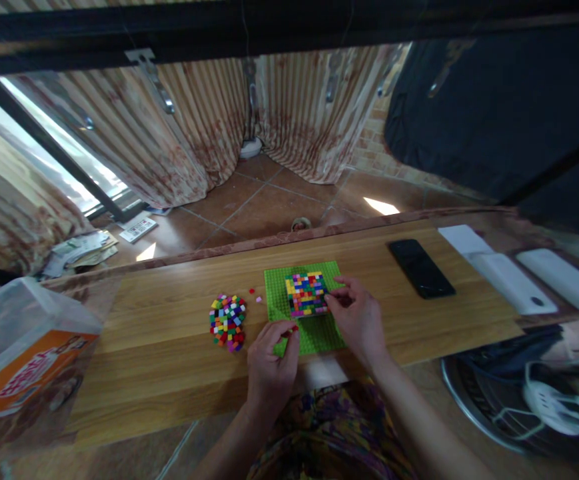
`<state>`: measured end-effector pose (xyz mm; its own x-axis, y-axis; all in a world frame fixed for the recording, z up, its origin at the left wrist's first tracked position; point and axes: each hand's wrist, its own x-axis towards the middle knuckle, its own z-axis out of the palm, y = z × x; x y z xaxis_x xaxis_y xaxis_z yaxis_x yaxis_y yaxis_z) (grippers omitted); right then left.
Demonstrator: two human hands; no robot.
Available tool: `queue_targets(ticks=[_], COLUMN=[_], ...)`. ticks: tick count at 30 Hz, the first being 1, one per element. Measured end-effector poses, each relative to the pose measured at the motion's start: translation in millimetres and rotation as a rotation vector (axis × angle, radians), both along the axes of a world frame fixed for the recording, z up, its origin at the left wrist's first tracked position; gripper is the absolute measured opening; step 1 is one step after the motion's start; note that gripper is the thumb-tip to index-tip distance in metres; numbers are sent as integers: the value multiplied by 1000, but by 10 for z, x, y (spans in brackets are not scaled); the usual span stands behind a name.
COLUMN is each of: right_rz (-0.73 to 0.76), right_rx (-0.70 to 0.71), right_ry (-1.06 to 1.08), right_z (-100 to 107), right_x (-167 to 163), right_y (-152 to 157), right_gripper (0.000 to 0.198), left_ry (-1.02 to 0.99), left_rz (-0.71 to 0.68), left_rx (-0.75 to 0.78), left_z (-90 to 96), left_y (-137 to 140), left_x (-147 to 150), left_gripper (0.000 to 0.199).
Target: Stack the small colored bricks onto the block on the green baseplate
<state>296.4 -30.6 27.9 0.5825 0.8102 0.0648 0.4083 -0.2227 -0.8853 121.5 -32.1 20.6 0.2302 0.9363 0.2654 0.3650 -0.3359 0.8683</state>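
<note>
A green studded baseplate [314, 343] lies on the wooden board in front of me. On it stands a block of small multicoloured bricks [306, 293]. My left hand [272, 357] is at the plate's near left corner, thumb and forefinger pinching a tiny red brick [294, 328]. My right hand [359, 320] reaches over the plate's right side. Its thumb and forefinger are drawn together at the right edge of the block; what is between them, if anything, is hidden. Left of the plate lies a pile of loose coloured bricks [228, 322].
Two stray bricks lie between pile and plate, one of them a red brick [252, 291]. A black phone [420, 268] rests on the wooden board [159, 347] to the right, with white devices [512, 283] beyond. A clear plastic container [24, 333] with an orange label stands left.
</note>
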Motion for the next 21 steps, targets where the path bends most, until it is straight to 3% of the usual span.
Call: queue_targets(ticks=[10,21], right_rz=[17,28], right_rx=[-106,-101], right_ry=[-217,-292], right_z=[168,107], right_x=[-23,-35], right_y=[28,16], right_gripper=[47,40], left_ry=[-16,-109], left_rz=[-1,-10], left_rx=[5,-59], left_z=[48,49], left_y=[16,-3], left_x=[27,47], left_gripper=[10,13])
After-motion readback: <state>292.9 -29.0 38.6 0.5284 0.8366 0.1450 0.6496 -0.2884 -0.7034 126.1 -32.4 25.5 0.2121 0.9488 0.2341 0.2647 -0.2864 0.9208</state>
